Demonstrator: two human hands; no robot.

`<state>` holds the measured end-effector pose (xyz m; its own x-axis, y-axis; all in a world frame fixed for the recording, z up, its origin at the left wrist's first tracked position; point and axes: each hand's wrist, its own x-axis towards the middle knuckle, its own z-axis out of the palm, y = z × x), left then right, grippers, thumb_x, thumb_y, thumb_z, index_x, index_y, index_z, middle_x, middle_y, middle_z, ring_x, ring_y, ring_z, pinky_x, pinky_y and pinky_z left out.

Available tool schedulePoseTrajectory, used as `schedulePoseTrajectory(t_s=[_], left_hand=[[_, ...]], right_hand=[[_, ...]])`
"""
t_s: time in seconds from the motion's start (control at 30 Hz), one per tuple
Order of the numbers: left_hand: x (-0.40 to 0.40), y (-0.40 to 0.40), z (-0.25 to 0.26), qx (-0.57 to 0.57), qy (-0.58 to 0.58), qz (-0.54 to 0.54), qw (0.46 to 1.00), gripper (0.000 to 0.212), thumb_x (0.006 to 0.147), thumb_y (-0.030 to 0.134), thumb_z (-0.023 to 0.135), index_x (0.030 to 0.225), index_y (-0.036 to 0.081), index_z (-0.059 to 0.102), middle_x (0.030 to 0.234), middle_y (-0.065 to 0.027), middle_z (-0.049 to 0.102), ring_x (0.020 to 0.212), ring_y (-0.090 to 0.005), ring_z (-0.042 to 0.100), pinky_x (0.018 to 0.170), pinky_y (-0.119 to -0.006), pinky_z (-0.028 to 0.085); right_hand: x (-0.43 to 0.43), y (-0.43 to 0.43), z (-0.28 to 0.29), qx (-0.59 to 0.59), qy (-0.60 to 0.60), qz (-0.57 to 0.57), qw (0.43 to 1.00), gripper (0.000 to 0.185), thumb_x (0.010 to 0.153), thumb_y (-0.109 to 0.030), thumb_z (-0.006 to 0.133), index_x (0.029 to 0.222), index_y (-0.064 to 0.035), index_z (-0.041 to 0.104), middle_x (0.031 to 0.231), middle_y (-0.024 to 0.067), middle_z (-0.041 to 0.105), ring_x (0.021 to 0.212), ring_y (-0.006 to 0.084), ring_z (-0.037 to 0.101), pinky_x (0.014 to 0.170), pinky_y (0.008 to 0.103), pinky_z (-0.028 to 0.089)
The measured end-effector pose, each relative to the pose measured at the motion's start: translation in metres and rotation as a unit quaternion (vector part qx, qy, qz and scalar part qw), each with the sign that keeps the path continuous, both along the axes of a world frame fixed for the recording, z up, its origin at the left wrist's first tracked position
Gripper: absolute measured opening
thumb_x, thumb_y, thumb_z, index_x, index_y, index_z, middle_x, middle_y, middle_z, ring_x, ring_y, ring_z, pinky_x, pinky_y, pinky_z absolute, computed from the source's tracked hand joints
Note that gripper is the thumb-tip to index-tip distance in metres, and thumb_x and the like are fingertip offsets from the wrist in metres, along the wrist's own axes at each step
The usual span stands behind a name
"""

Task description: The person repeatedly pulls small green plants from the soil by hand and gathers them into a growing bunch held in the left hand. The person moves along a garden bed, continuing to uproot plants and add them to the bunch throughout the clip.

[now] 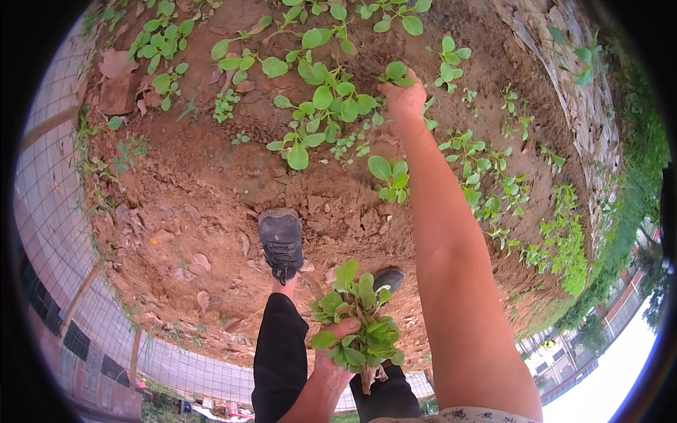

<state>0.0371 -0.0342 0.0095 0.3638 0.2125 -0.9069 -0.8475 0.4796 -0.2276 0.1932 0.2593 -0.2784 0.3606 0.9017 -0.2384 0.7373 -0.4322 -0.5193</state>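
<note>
My left hand (338,351), low in the picture in front of my legs, is closed around a bunch of leafy green seedlings (365,328); a dry brown leaf hangs below the bunch. My right arm reaches far out over the soil bed, and my right hand (404,95) has its fingers at a small green seedling (398,74). Whether that seedling's roots are still in the soil cannot be told. Left of this hand grows a dense cluster of broad-leaved seedlings (322,98), and a smaller clump (390,177) stands beside my forearm.
My dark shoes (281,240) are on the reddish soil (211,174) at the bed's near side. Dry leaves and a brick (118,94) lie at the left, inside a wire fence (53,164). Pale sheeting (571,90) edges the bed at the right, with more seedlings (563,238) near it.
</note>
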Motion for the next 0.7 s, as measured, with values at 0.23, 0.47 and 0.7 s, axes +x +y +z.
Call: schedulePoseTrajectory(t_s=[0.23,0.47,0.7], left_hand=[[0.008,0.002,0.0,-0.013,0.011,-0.012,1.0,0.061,0.08,0.022,0.06,0.132,-0.005,0.044,0.109,-0.0264,0.062,0.094,-0.0323,0.067,0.08,-0.042,0.058],[0.006,-0.006,-0.002,-0.018,-0.009,-0.021,1.0,0.06,0.081,0.023,0.062,0.131,-0.004,0.045,0.11,-0.0229,0.063,0.097,-0.0312,0.066,0.082,-0.042,0.057],[0.0,-0.006,0.002,-0.05,-0.016,0.002,0.999,0.054,0.083,0.015,0.06,0.131,-0.002,0.046,0.113,-0.0202,0.063,0.1,-0.0319,0.065,0.087,-0.044,0.055]], right_hand=[[0.01,-0.001,0.014,-0.123,0.008,-0.058,0.991,0.027,0.078,-0.021,0.072,0.104,-0.0136,0.069,0.099,0.014,0.069,0.093,0.0308,0.065,0.082,0.0404,0.052],[0.0,-0.006,0.007,-0.045,0.015,0.009,0.999,0.04,0.076,-0.006,0.068,0.116,-0.0079,0.062,0.096,0.0206,0.067,0.094,0.0386,0.063,0.08,0.0444,0.05],[-0.015,0.001,0.018,-0.094,0.011,0.062,0.994,0.041,0.082,0.005,0.055,0.121,-0.0078,0.058,0.094,0.0205,0.066,0.091,0.0354,0.064,0.077,0.0439,0.05]])
